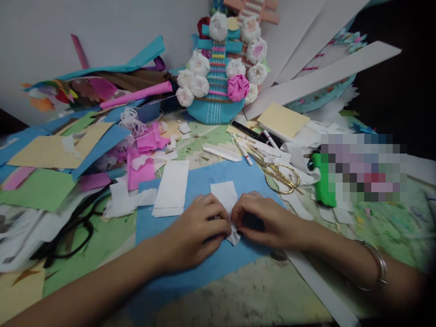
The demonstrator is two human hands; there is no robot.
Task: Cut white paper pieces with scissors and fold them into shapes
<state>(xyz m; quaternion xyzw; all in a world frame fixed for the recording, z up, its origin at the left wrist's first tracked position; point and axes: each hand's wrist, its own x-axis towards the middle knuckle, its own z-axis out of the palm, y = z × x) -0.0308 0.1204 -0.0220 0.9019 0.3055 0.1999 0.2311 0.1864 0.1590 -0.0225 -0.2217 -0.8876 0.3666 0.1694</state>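
A small strip of white paper (224, 192) lies on the blue sheet (204, 175), its near end crumpled and pinched between both hands. My left hand (200, 227) is closed, fingers curled over the left side of that crumpled end. From the right, my right hand (265, 220) grips the same end with thumb and fingers pressed together; a bangle is on that wrist. Left of the strip rests a short stack of white paper rectangles (172, 188). Gold-handled scissors (281, 178) lie at the sheet's upper right edge. Fingers partly hide the crumpled paper.
Behind stands a blue paper guitar (216, 111) with white and pink paper flowers. Coloured paper scraps (143, 159) and black glasses (83, 234) are on the left. Pens (243, 150), a yellow pad (283, 119) and a green object (323, 181) are on the right.
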